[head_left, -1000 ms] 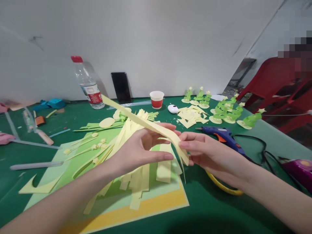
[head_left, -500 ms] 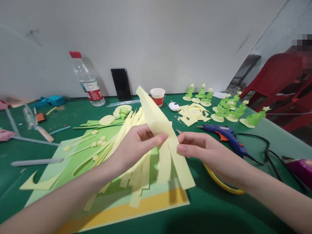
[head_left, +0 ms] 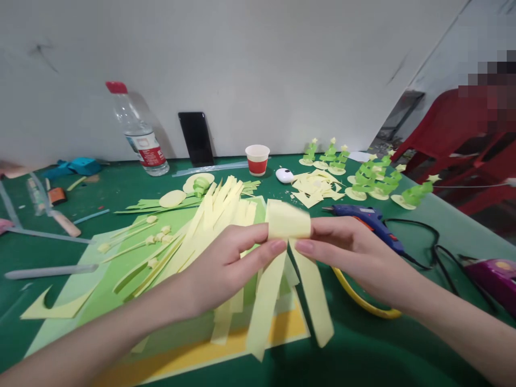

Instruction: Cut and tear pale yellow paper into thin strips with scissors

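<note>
A pale yellow paper strip point(head_left: 289, 221) is held up in front of the person, bent over at the top, its two tails splaying downward toward 5 and 7 o'clock. The left hand point(head_left: 236, 263) pinches it from the 9 o'clock side, the right hand point(head_left: 346, 250) from the 3 o'clock side — both nearly closed, thumbs in front near the point where the tails part, fingertips mostly hidden behind.

It should weigh next to nothing and feel thin, springy rather than limp, with little slip. Being paper, it would probably crease for good if squeezed hard and tear if tugged. The best hold looks to be a light thumb-and-finger pinch where the tails meet the band, leaving the loose ends free.

Around the strip, the paper pile point(head_left: 213, 220) crowds close at 9 to 10 o'clock, above the coloured sheets point(head_left: 201, 359). One tail hangs over their near corner; the other reaches past their edge. A paper cup point(head_left: 257, 161) stands at 11, well apart; the glue gun point(head_left: 374, 224) lies at 3, behind the right hand, and a yellow loop point(head_left: 368, 307), partly covered, at 4. Open room on the green tabletop point(head_left: 374, 357) is at 5 to 6 o'clock — its near edge is out of view.
</note>
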A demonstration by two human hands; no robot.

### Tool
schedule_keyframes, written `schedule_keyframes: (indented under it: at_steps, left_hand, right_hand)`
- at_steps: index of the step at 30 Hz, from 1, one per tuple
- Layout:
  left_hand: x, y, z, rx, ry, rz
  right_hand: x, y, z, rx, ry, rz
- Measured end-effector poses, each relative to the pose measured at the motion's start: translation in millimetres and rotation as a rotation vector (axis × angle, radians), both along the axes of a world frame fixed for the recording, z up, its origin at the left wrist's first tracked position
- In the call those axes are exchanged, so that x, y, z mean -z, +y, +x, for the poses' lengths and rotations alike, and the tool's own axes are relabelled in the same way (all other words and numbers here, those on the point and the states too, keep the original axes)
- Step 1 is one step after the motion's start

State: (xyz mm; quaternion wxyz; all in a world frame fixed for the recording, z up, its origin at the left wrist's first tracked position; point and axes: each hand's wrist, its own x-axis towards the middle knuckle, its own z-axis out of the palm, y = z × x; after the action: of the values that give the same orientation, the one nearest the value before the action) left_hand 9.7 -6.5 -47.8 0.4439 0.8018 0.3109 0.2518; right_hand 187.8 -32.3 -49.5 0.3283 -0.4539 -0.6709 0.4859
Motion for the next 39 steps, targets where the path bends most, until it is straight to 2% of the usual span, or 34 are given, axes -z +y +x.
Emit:
schedule_keyframes:
  at_steps: [4, 8, 10, 14, 19, 23, 26, 30, 33, 37, 39]
  left_hand:
    - [-2.1, 2, -3, 0.07, 0.026, -0.003]
    - [2.1, 1, -1, 0.165, -0.032, -0.172]
    - [6.3, -1, 1, 0.121, -0.11, -0.251]
    - [12.1, -3, 4, 0.03, -0.221, -0.304]
    - [8.8, -5, 2, 0.124, -0.181, -0.46]
    - [3.4, -5, -2, 0.213, -0.084, -0.415]
    - [2.3, -5, -2, 0.245, -0.076, -0.396]
    - [6.0, -7, 2, 0.137, -0.176, -0.406]
    - [7.8, -6, 3, 0.101, -0.214, -0.389]
    - [5.8, -3, 2, 0.234, -0.159, -0.418]
    - [4.9, -2, 1, 0.255, -0.111, -0.402]
  right_hand:
    - [-4.3, 1, 4, -0.076, 0.025, -0.068]
    - [-3.0, 2, 2, -0.09, 0.075, -0.075]
    - [-0.4, 1, 1, -0.088, 0.085, -0.094]
    - [4.2, 0, -3, -0.101, 0.152, -0.158]
    - [4.8, -1, -3, -0.226, 0.342, -0.262]
    - [3.7, -2, -1, -0.305, 0.368, -0.27]
    - [4.2, -2, -2, -0.258, 0.347, -0.322]
    - [3.3, -2, -5, -0.19, 0.258, -0.303]
    - [1.1, -2, -5, -0.231, 0.265, -0.318]
    - [0.4, 0, -2, -0.354, 0.302, -0.306]
    - [2.0, 2, 0, -0.369, 0.283, -0.295]
